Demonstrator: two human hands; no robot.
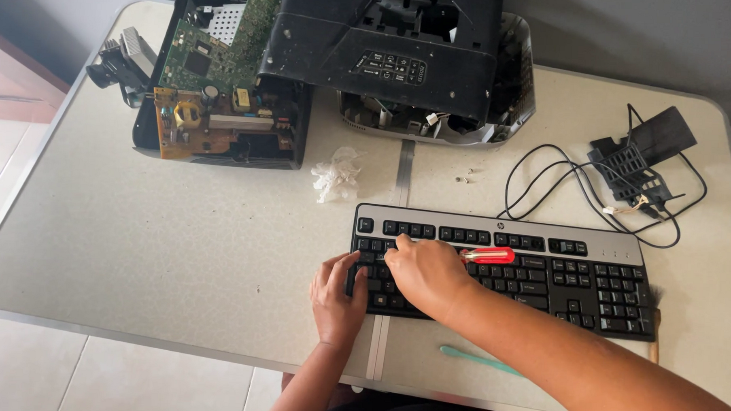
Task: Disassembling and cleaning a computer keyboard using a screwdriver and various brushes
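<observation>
On the table (178, 239), the opened printer (419, 61) and circuit boards (220, 79) lie behind the keyboard (557, 277); cable (560, 188) behind its right end.

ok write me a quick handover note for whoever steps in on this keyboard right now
Left hand: steadies the keyboard at its left end.
Right hand: grips a red-handled screwdriver, tip hidden over the left keys.
Nearby: teal pry tool at the table front edge, loose screws behind the keyboard.
Done: no keys visibly off.
Left: cannot tell.

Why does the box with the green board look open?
Open: the box has no cover, so its green board and brown board show.
</observation>
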